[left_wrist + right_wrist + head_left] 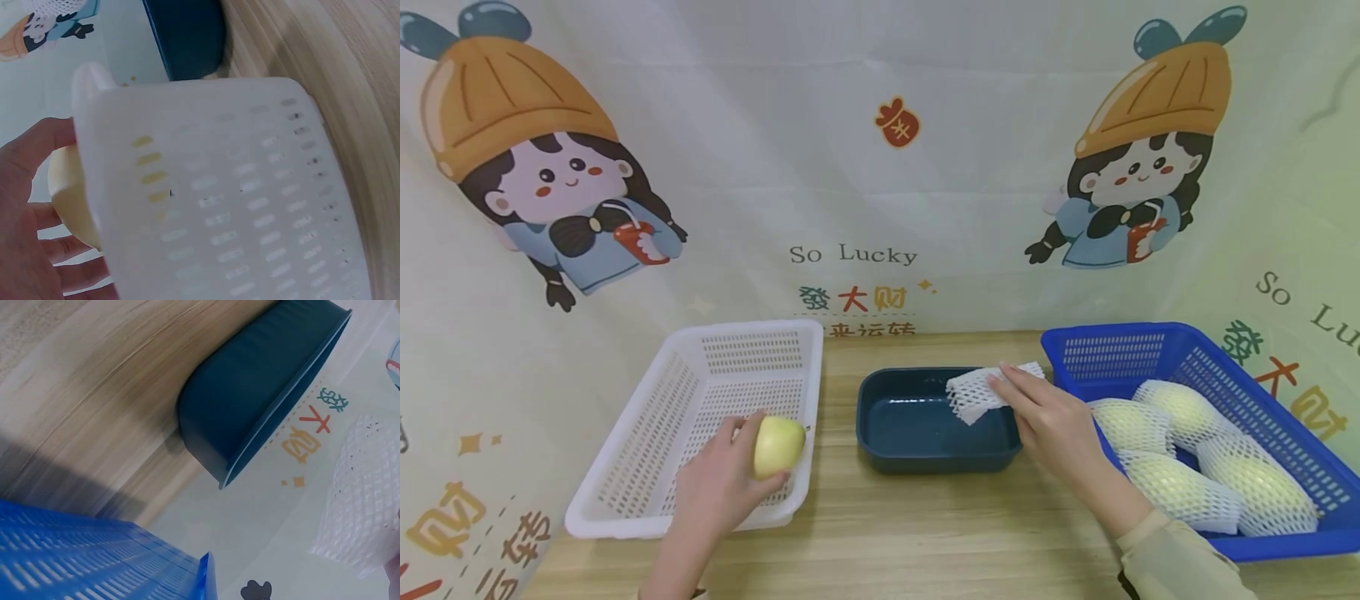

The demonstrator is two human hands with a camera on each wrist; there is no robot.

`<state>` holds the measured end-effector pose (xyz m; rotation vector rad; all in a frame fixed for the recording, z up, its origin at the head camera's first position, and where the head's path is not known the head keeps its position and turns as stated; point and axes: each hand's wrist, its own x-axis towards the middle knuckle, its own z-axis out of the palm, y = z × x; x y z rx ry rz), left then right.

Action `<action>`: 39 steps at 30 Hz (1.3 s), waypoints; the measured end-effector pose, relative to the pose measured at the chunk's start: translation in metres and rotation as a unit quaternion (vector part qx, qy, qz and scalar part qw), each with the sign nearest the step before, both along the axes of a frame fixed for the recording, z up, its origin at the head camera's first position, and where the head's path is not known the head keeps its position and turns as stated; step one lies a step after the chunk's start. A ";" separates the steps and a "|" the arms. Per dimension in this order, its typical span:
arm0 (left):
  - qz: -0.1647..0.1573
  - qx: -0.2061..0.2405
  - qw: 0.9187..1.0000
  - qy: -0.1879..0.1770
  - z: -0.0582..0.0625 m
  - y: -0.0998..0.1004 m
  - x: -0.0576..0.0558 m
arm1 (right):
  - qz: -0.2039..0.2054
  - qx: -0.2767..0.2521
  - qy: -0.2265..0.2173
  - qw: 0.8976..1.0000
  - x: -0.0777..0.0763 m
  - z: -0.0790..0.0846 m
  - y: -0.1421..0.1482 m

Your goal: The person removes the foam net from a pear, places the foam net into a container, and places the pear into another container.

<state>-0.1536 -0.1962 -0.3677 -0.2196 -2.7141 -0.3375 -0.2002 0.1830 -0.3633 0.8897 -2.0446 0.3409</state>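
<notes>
My left hand [718,475] grips a round, yellow-green fruit [778,447] with a short stem, beside the right wall of the white basket [580,508]. In the left wrist view that fruit [70,194] is partly hidden behind the basket's wall [206,150], and the fingers curl round it. My right hand [1051,417] pinches a white foam net sleeve [976,393] over the right end of the dark teal tub [936,462]. The right wrist view has the limp sleeve [362,494] at its right edge, with only a sliver of the fingers showing.
On the right stands a blue basket [1292,546] holding several foam-netted fruits [1180,492]. The teal tub sits between the two baskets on the wooden table [880,542]. A printed cloth [737,150] hangs behind them and along the sides.
</notes>
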 end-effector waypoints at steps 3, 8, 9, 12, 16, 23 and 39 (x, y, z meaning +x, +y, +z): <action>0.004 -0.007 1.000 -0.020 -0.003 -0.005 -0.003 | -0.010 0.012 -0.005 1.000 -0.007 -0.002 -0.004; 0.008 -0.018 0.998 -0.055 -0.009 -0.012 -0.010 | -0.029 0.027 -0.016 0.999 -0.018 -0.005 -0.013; 0.010 -0.020 0.998 -0.064 -0.010 -0.013 -0.011 | -0.031 0.031 -0.016 0.999 -0.021 -0.006 -0.015; 0.016 -0.026 0.996 -0.089 -0.012 -0.016 -0.015 | -0.039 0.039 -0.014 0.998 -0.027 -0.010 -0.020; 0.021 -0.031 0.993 -0.112 -0.015 -0.019 -0.019 | -0.043 0.044 -0.007 0.998 -0.036 -0.016 -0.026; 0.024 -0.033 0.987 -0.155 -0.020 -0.022 -0.024 | -0.045 0.044 0.006 0.998 -0.049 -0.026 -0.038; 0.024 -0.046 0.978 -0.200 -0.025 -0.023 -0.029 | -0.114 0.088 -0.079 0.986 -0.061 -0.047 -0.050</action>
